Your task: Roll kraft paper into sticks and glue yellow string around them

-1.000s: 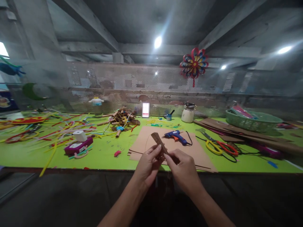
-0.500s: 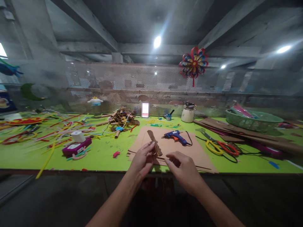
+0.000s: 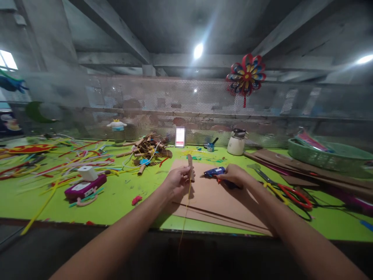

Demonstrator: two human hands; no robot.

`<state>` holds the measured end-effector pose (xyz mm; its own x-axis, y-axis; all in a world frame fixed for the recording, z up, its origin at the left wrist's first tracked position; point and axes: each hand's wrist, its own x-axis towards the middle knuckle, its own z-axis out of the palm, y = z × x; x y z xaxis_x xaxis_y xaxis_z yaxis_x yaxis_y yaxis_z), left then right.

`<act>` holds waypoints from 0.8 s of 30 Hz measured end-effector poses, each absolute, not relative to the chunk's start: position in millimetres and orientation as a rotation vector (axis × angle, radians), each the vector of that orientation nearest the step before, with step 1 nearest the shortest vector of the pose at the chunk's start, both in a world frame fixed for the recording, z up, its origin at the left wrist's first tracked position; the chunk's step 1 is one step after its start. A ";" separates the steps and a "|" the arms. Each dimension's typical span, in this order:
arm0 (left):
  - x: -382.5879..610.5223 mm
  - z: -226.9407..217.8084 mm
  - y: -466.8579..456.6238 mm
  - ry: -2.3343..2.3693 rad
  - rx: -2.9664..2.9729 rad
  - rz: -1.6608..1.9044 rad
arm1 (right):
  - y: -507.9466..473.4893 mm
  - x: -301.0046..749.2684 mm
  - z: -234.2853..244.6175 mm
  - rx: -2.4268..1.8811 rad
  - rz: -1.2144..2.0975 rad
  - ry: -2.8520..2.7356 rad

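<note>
Between the fingers and thumb of my left hand [image 3: 176, 179] is a narrow strip of brown cardboard [image 3: 190, 165], held nearly upright. From its lower end a thin yellow thread [image 3: 187, 210] trails down past the table edge. My right hand [image 3: 234, 174] has its fingers closed round the rear of a blue hot glue gun [image 3: 213, 172]. The gun's nozzle points left toward the strip, and its handle is partly hidden by the hand. Beneath both hands lie stacked cardboard sheets [image 3: 212, 204].
Scissors [image 3: 281, 190] with yellow and red handles lie on the right, before a green basket [image 3: 335, 155]. A pile of brown scraps [image 3: 151, 149], a lit phone [image 3: 180, 137] and a pale jar [image 3: 236, 144] stand farther back. A purple power strip [image 3: 84, 188] sits left.
My right hand has moved from beside the cardboard strip over to the glue gun and closed on it. The strip in my left hand has turned more upright, and its thread shows more clearly.
</note>
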<state>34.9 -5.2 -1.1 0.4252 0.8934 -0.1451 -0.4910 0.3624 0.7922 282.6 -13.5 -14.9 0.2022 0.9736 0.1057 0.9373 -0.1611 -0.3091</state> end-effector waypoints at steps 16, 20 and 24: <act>28.8 -34.8 16.4 0.714 0.721 0.971 | -35.3 282.3 -18.9 -1.263 1.121 -1.258; 29.5 -33.4 13.2 0.667 0.740 0.927 | -42.5 281.6 -9.5 -1.092 1.151 -1.205; 30.5 -32.6 10.9 0.647 0.742 0.905 | -46.3 278.1 -6.6 -1.059 1.109 -1.300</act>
<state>30.5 10.9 -32.6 0.4677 0.8649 -0.1824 -0.4521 0.4114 0.7914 278.1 -46.3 -6.6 -0.0297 0.9849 0.1707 -0.0137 0.1703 -0.9853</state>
